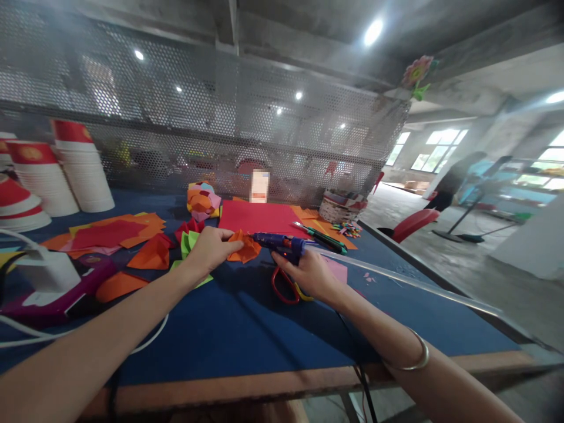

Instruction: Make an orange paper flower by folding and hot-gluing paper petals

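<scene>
My left hand [210, 248] is closed on a folded orange paper piece [245, 248], pinching it just above the blue table [247, 329]. My right hand [309, 274] grips a blue glue gun [277, 241] whose nozzle points left and touches the orange piece. Red-handled scissors [282, 289] lie under my right hand. Folded red and green paper shapes [189, 237] sit just left of my left hand. A silver bangle [412, 355] circles my right wrist.
Loose orange and red sheets [110, 232] lie at the left, a large red sheet [258, 217] behind my hands. Stacked paper cups [81, 167] stand far left. A multicoloured paper ball [202, 201], a green-handled tool [321, 237] and a basket [341, 207] are further back. A perforated metal screen [220, 129] borders the table.
</scene>
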Demonstrator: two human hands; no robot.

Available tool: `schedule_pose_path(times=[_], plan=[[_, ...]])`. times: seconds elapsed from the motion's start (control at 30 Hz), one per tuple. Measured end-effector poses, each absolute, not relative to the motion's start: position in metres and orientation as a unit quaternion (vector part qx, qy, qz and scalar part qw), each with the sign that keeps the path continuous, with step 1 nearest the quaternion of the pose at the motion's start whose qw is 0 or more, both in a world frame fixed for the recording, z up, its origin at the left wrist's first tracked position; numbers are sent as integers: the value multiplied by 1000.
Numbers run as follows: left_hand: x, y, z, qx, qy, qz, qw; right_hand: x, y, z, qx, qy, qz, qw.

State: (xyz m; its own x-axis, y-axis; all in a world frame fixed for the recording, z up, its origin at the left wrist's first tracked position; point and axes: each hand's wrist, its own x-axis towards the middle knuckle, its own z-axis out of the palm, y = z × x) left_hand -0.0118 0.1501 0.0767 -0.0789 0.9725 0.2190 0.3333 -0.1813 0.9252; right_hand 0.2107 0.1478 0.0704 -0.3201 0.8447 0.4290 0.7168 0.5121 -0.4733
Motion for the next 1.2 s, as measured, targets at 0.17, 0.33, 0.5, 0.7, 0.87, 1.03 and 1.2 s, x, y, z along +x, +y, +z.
schedule_pose_path(times=[0.17, 0.33, 0.5, 0.7, 0.87, 1.03, 1.2], plan=[[-12, 151, 76, 596, 546, 486, 333, 211, 149, 68, -479, -809, 106, 325], [-13, 151, 78, 603, 554, 486, 305, 211, 150, 68, -480, -806, 108, 328], [-13, 150, 79, 603, 566, 484, 286, 211, 150, 67, -482, -804, 108, 330], [-14, 151, 80, 596, 565, 500, 276, 211, 149, 68, -479, -799, 125, 341], [-15, 151, 80, 593, 570, 504, 264, 212, 149, 70, -464, -805, 138, 344], [-17, 151, 82, 594, 578, 505, 241, 213, 148, 71, -460, -804, 147, 346], [-21, 153, 81, 574, 564, 526, 274, 221, 152, 74, -472, -799, 151, 342]])
